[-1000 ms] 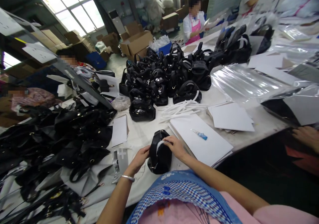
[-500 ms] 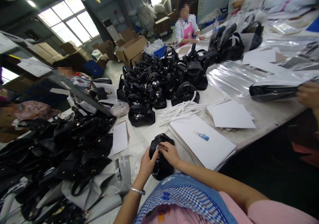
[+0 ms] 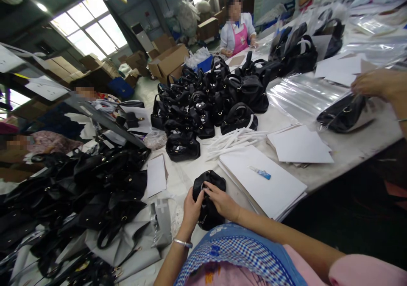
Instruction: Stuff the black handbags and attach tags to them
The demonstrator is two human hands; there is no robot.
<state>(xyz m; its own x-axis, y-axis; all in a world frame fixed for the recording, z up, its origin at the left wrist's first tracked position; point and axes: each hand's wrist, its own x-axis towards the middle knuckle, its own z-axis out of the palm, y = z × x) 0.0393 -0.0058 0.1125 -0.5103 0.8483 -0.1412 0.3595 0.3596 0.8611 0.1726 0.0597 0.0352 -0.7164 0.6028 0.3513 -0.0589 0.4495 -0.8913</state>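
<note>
A small black handbag [image 3: 211, 216] stands on the table right in front of my body. My left hand [image 3: 193, 207] is closed on its left side, with the thumb at the upper part. My right hand [image 3: 222, 202] reaches in from the right, its fingers bent at the bag's middle and meeting my left thumb. Something small and pale shows at the fingertips, too little of it to name. A stack of white boards [image 3: 260, 180] lies to the right of the bag, with a small blue-and-white tube [image 3: 260, 173] on top.
Many black handbags [image 3: 206, 104] crowd the table ahead; more bag pieces [image 3: 104, 192] heap up at left. White strips [image 3: 232, 142], white cards [image 3: 299, 145] and clear plastic sheets [image 3: 305, 95] lie to the right. A co-worker's hand [image 3: 375, 82] handles another bag [image 3: 345, 114]. A person in a pink apron [image 3: 240, 38] sits across.
My hands stay on the handbag, with small finger shifts. At right, the co-worker's hand has moved in, and the bag there now lies tilted in clear plastic. The view has shifted slightly.
</note>
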